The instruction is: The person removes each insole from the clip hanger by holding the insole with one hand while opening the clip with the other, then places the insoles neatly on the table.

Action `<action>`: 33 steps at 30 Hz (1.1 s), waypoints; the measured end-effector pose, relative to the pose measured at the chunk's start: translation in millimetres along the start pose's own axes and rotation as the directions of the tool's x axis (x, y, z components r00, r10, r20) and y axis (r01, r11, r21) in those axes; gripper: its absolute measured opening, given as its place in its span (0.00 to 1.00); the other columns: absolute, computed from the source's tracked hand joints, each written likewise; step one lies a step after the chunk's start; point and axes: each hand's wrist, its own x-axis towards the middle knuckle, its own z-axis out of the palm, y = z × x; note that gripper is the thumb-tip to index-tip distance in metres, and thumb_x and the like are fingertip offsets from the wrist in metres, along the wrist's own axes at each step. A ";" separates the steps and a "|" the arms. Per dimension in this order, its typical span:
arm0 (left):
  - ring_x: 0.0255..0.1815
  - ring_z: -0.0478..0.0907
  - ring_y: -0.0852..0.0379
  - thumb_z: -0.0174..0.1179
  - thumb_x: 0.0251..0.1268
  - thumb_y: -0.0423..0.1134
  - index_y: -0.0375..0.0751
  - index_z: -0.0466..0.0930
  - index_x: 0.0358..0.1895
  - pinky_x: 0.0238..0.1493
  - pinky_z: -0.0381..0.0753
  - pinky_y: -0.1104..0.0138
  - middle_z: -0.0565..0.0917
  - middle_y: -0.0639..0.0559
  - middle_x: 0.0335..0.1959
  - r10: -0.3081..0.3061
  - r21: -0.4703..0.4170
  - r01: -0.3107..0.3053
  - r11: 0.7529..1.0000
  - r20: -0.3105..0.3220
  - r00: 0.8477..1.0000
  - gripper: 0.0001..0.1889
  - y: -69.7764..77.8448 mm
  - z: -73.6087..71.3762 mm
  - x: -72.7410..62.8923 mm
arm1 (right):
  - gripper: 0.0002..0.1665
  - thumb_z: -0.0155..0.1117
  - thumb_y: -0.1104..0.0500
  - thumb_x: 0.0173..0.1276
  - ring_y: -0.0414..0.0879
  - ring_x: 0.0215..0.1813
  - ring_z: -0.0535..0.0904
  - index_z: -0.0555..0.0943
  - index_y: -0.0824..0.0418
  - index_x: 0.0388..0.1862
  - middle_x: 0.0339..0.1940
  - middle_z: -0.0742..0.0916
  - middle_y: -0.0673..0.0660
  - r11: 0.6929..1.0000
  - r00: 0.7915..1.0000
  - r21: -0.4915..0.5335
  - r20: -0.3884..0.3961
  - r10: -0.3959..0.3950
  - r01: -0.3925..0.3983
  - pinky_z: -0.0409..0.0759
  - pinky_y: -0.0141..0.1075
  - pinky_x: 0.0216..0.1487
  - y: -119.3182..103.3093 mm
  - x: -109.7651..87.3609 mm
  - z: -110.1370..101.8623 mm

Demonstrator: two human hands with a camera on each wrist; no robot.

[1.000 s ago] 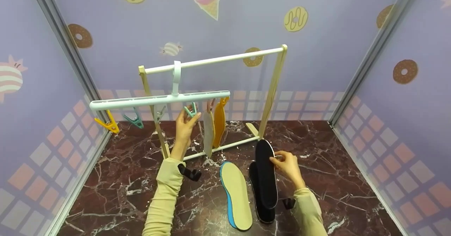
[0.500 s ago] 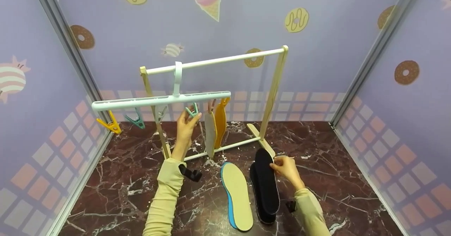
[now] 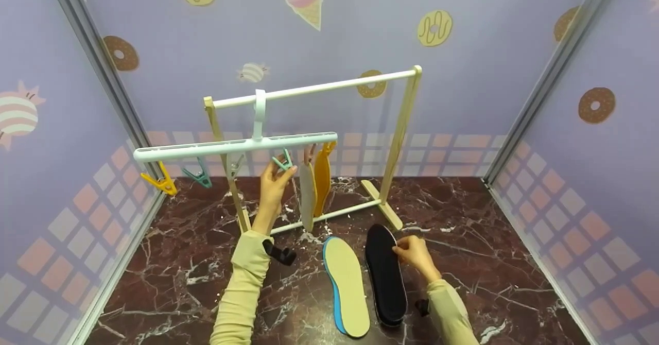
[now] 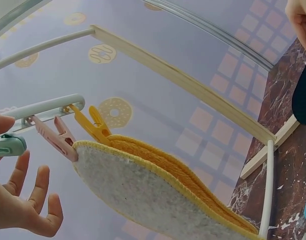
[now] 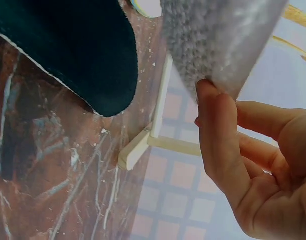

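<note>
My left hand pinches a mint-green clothespin under the pale mint hanger. The left wrist view shows this clothespin by the thumb, the other fingers spread loosely. With thumb and fingertips, my right hand pinches the edge of a black insole. In the right wrist view, the silvery, textured underside of this insole faces the camera. A second black insole lies on the marbled surface; from the head view it is almost wholly covered by the held one.
A cream-and-blue insole pair lies left of the black ones. Two orange-and-grey insoles hang from pink and yellow clothespins at the hanger's right end. Other clothespins, such as a yellow one, hang left. A wooden rack stands behind.
My right hand has moved down and toward me with the black insole, which now overlaps the lower one almost fully. My left hand stays at the mint-green clothespin.
</note>
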 end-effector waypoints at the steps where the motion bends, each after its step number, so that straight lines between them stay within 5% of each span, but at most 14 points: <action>1: 0.31 0.75 0.69 0.56 0.55 0.26 0.30 0.67 0.55 0.31 0.69 0.77 0.77 0.61 0.35 0.004 -0.005 -0.004 1.000 0.000 1.000 0.22 -0.3 0.1 0.1 | 0.05 0.61 0.69 0.54 0.58 0.19 0.79 0.80 0.72 0.23 0.15 0.82 0.63 1.000 1.000 -0.021 -0.008 -0.009 0.009 0.75 0.35 0.15 1.2 0.2 1.1; 9: 0.31 0.75 0.67 0.57 0.53 0.25 0.27 0.66 0.55 0.33 0.71 0.75 0.78 0.61 0.36 0.016 -0.011 -0.016 1.000 0.001 1.000 0.23 -0.6 1.5 0.4 | 0.03 0.63 0.70 0.52 0.48 0.17 0.78 0.81 0.72 0.25 0.18 0.83 0.63 0.994 0.999 -0.102 -0.026 0.020 -0.023 0.76 0.33 0.15 12.8 3.2 13.3; 22: 0.39 0.75 0.64 0.58 0.51 0.23 0.30 0.70 0.50 0.41 0.75 0.74 0.79 0.62 0.36 0.041 -0.048 -0.041 0.998 0.007 0.999 0.20 -2.5 3.9 -0.8 | 0.03 0.63 0.70 0.51 0.53 0.17 0.79 0.80 0.72 0.23 0.19 0.83 0.64 0.993 1.000 -0.118 -0.026 0.010 -0.013 0.78 0.36 0.16 28.4 1.0 18.5; 29: 0.39 0.75 0.64 0.58 0.50 0.23 0.37 0.73 0.46 0.40 0.75 0.74 0.80 0.62 0.37 0.048 -0.064 -0.048 0.997 0.009 0.999 0.17 -2.1 3.2 -3.0 | 0.10 0.65 0.58 0.55 0.45 0.17 0.78 0.81 0.66 0.26 0.19 0.83 0.58 0.996 0.997 -0.054 0.014 -0.074 0.075 0.76 0.35 0.13 131.7 40.4 46.7; 33: 0.41 0.75 0.64 0.58 0.51 0.22 0.30 0.70 0.49 0.40 0.75 0.74 0.80 0.61 0.37 0.053 -0.070 -0.052 0.996 0.012 0.999 0.19 -2.0 3.1 -3.4 | 0.11 0.66 0.54 0.55 0.42 0.16 0.76 0.82 0.63 0.24 0.17 0.83 0.55 0.982 0.984 -0.068 0.004 -0.176 0.176 0.73 0.31 0.12 172.9 54.1 57.1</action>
